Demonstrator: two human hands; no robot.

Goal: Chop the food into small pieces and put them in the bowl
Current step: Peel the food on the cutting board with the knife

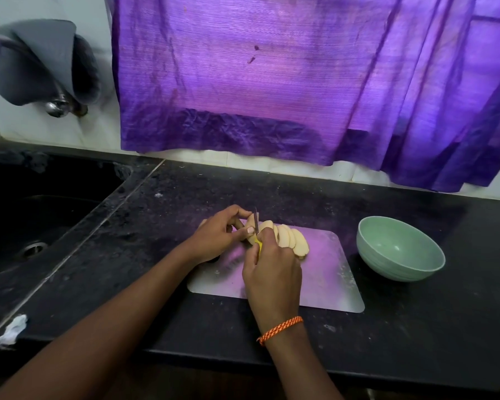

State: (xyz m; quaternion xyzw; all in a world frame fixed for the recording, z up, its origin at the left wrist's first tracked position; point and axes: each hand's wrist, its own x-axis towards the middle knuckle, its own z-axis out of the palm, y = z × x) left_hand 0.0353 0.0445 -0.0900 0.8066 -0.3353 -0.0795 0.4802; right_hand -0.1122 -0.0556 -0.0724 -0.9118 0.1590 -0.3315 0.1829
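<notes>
A pale peeled potato (289, 238) lies on the steel cutting board (329, 272), cut into several slices that fan out to the right. My left hand (223, 235) grips the uncut left end of the potato. My right hand (272, 269) is closed around a knife with a yellow handle; its blade (256, 217) stands upright in the potato just beside my left fingertips. A pale green bowl (399, 249) stands empty on the counter to the right of the board.
The black stone counter (156, 226) runs across the view, with a dark sink (32, 220) at the left and a tap above it. A purple curtain (272, 82) hangs behind the counter. A white scrap (12, 330) lies near the front left edge.
</notes>
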